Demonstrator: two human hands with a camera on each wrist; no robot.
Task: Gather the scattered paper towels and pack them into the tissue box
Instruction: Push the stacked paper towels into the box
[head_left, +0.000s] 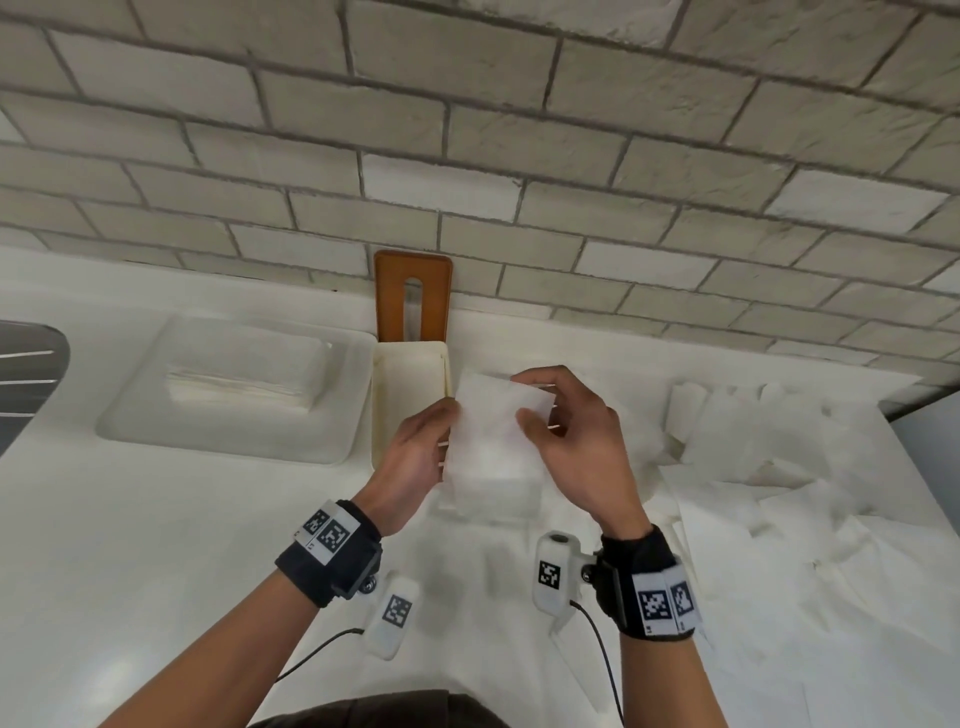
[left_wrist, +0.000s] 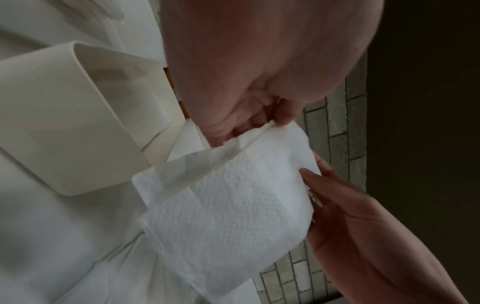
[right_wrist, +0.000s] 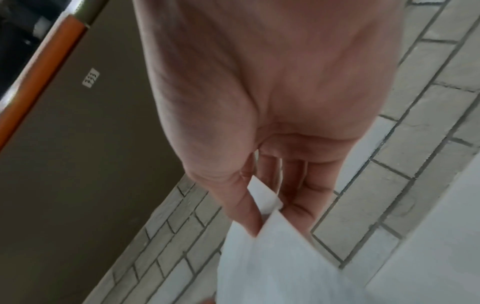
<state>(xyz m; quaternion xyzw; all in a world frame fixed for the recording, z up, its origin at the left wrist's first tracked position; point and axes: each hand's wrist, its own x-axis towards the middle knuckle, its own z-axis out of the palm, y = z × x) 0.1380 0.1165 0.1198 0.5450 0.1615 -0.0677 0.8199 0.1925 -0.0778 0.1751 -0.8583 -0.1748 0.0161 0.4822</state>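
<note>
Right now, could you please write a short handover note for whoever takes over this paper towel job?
Left hand: pinches the left edge of the folded paper towel.
Right hand: thumb and fingers pinch its right edge.
The towel is held up above the counter, just right of the open tissue box; the brown slotted lid leans on the brick wall behind it.
Done: no towels visible in the box.
Left: put this towel in, then gather the loose towels scattered to the right.
</note>
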